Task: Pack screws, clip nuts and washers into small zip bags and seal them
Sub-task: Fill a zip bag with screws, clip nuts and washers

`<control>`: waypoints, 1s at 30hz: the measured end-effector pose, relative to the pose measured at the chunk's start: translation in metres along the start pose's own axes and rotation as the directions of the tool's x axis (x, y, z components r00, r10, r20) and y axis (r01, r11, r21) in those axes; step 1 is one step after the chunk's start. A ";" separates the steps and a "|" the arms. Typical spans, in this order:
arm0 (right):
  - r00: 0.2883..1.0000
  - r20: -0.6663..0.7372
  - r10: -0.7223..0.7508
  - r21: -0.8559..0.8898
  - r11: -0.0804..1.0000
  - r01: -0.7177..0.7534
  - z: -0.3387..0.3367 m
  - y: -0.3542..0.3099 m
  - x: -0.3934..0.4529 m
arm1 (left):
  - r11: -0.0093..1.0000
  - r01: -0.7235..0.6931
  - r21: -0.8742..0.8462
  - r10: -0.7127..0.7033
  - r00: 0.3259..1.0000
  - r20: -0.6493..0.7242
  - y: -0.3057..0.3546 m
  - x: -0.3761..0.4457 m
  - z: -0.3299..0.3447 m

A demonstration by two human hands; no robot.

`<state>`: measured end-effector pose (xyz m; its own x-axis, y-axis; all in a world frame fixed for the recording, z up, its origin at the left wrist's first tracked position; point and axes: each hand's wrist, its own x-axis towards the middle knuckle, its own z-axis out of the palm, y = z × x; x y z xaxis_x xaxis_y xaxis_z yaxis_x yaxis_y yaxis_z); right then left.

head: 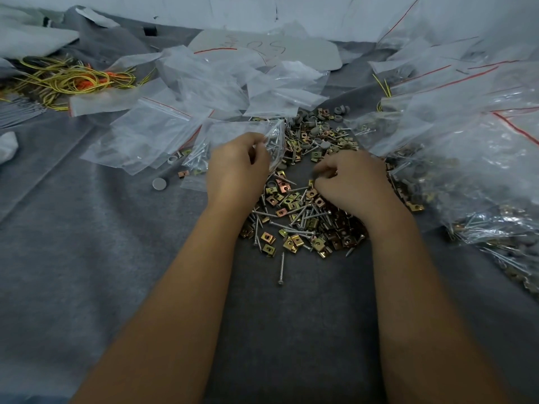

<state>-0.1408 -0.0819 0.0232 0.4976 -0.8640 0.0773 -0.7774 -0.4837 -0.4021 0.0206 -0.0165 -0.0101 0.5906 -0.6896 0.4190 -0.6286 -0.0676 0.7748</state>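
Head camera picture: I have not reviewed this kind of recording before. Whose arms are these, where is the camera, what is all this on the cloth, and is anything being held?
There is no machine here. The single picture comes from a camera worn on a person's head, looking forward and down, so the two bare arms are the wearer's own.

The left hand grips a small clear zip bag that already has screws inside. The right hand has its fingers curled down into the loose pile; what they pinch, if anything, is hidden.

On the grey cloth lies a heap of brass-coloured clip nuts, long screws and grey washers. Empty zip bags lie at the left, filled bags at the right, and yellow wires far left.
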 end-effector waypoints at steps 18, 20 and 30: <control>0.994 -0.106 -0.023 0.364 0.930 0.060 0.012 0.004 0.004 | 0.999 0.022 -0.028 -0.021 0.999 0.047 -0.002 0.000 0.001; 0.985 -0.172 0.011 0.429 0.901 0.065 0.014 0.004 0.005 | 0.998 0.041 -0.041 -0.039 0.998 0.052 -0.003 0.001 0.001; 0.954 -0.298 0.026 0.400 0.911 0.100 0.017 0.005 0.007 | 0.996 0.073 -0.052 -0.070 0.996 0.054 -0.003 0.001 0.003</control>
<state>-0.1342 -0.0878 0.0060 0.3399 -0.8787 0.3351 -0.5048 -0.4711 -0.7233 0.0217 -0.0185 -0.0134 0.6053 -0.7208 0.3377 -0.5568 -0.0803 0.8267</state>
